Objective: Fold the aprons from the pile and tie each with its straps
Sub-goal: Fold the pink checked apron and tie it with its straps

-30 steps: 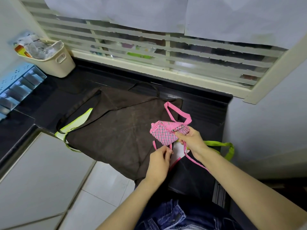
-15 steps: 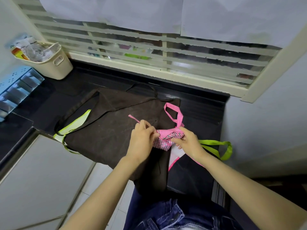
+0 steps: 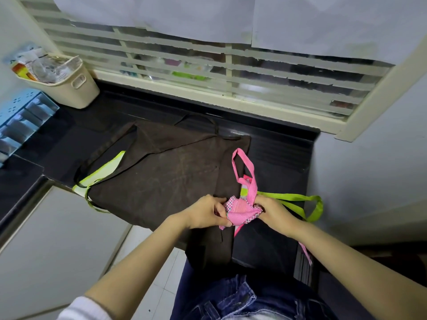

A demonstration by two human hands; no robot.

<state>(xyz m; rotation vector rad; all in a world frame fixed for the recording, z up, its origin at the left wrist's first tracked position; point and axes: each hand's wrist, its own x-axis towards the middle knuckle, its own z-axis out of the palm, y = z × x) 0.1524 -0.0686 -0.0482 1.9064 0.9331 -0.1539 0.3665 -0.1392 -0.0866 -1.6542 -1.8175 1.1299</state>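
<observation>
here, nearest the camera, the person's jeans (image 3: 231,301) stand close to the front edge of the dark worktop (image 3: 277,158), so the work sits low and close to the body. just past that edge the pink checked apron (image 3: 240,212) is a small folded bundle held between both hands. it seems to be raised a little off the cloth beneath, likely so a strap can pass right round it.

the left hand (image 3: 205,212) has its grip pinched on the bundle's left end, thumb low and fingers curled above. the right hand (image 3: 272,210) has its grip curled round the right end, where the pink strap (image 3: 242,167) gathers. whether it pinches the strap itself or only the fold i cannot tell.

a pink tail (image 3: 306,254) hangs past the right forearm over the worktop's edge, and the strap's loop lies slack beyond the bundle. by my reading the fold is done and the tying is in hand, not yet knotted.

under and beyond lies the brown apron (image 3: 161,176), spread open as the next of the pile, its near corner hanging over the edge. a lime green strap (image 3: 307,204) trails out to the right from under it. farther back a cream basket (image 3: 76,88) stands in the left corner, below the louvred window (image 3: 208,72).
</observation>
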